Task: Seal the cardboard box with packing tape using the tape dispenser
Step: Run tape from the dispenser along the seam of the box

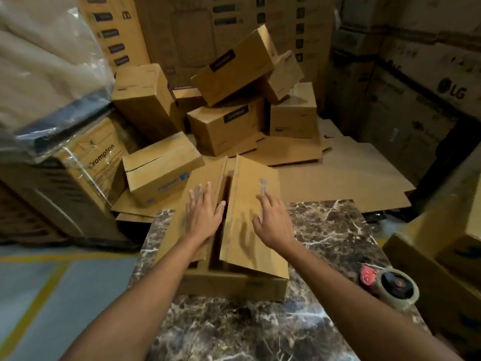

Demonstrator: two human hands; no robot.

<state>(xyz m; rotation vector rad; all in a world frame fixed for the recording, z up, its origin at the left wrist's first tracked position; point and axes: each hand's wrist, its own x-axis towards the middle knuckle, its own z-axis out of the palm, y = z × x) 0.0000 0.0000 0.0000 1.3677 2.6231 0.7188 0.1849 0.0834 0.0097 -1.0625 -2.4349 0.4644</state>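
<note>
A brown cardboard box [234, 282] stands on a dark marble table [234, 327] in front of me. Its two long top flaps are tilted up, with a dark gap between them. My left hand [204, 213] lies flat with straight fingers on the left flap. Over the right flap, my right hand [273, 220] has its fingers spread and touches or hovers just above the cardboard. A tape dispenser [390, 284] with a red part and a roll of clear tape lies on the table's right edge, apart from both hands.
Several closed cardboard boxes [226, 126] are piled behind the table, with flattened cardboard sheets [338, 173] on the floor. Tall stacked cartons [416, 100] wall in the back and right. A plastic-wrapped stack [52, 100] stands at the left. Grey floor with yellow lines [39, 295] lies at the lower left.
</note>
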